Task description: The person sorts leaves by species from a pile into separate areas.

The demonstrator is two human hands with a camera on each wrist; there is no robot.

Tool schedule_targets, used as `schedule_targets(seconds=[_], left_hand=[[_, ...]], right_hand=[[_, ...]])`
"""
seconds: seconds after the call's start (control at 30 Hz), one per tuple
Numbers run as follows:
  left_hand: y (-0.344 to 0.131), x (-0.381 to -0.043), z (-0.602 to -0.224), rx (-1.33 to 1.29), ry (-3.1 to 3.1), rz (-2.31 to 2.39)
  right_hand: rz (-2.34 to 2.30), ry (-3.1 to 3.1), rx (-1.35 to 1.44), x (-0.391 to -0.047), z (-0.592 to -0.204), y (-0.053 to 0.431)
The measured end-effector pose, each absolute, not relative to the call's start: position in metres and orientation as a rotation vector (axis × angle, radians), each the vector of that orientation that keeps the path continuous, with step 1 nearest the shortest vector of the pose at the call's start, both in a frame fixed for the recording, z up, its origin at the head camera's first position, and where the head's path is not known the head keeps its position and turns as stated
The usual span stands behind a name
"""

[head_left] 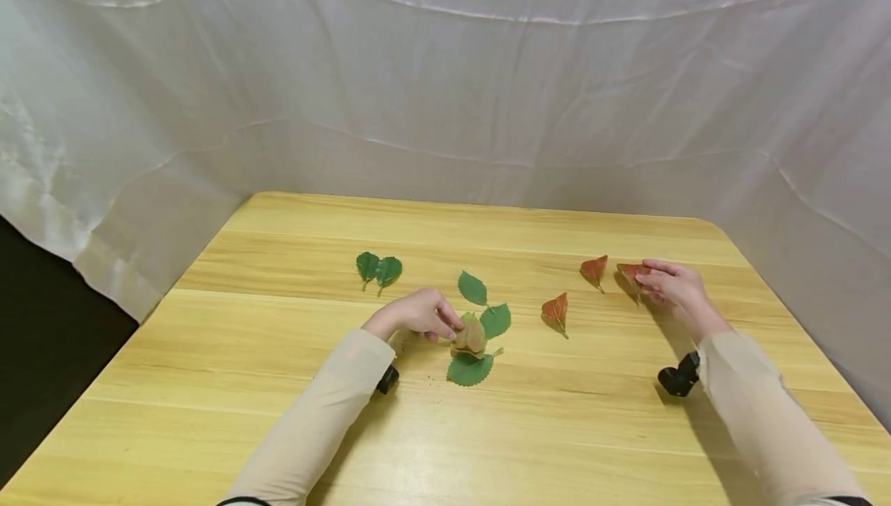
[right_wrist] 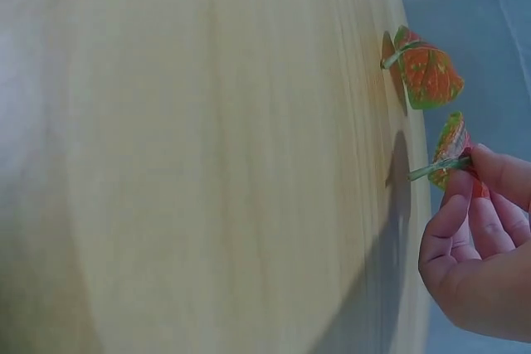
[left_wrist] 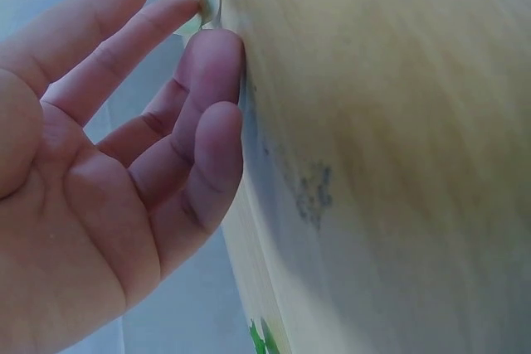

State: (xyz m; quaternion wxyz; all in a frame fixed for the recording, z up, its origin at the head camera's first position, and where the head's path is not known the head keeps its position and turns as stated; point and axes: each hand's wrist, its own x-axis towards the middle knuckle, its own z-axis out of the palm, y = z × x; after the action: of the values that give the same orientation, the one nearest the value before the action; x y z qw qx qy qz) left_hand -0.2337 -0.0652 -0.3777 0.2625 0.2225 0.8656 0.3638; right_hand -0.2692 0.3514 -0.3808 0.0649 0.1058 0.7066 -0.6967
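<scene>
A person's right hand (head_left: 675, 289) pinches a red leaf (head_left: 631, 270) between thumb and forefinger at a wooden table (head_left: 557, 429), near 2 more red leaves (head_left: 555, 311). The left hand (head_left: 421, 312), fingers curved, meets a tan leaf (head_left: 470, 334) among 3 green leaves (head_left: 470, 370); whether it pinches cannot be told.

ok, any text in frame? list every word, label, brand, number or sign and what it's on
None readable.
Green leaves, yellowish leaf, red leaves: no print seen.
Table: wood grain; the dark specks form no letters.
Cloth: creases only.
Black wrist pieces: too small to tell if marked.
</scene>
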Motion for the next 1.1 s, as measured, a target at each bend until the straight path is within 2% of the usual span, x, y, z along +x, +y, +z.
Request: schedule_targets(seconds=[1.1], left_hand=[[-0.066,-0.234,-0.379,0.608,2.3,1.008]], right_hand=[[-2.034,2.239,0.333,-0.284,-0.389,0.347]])
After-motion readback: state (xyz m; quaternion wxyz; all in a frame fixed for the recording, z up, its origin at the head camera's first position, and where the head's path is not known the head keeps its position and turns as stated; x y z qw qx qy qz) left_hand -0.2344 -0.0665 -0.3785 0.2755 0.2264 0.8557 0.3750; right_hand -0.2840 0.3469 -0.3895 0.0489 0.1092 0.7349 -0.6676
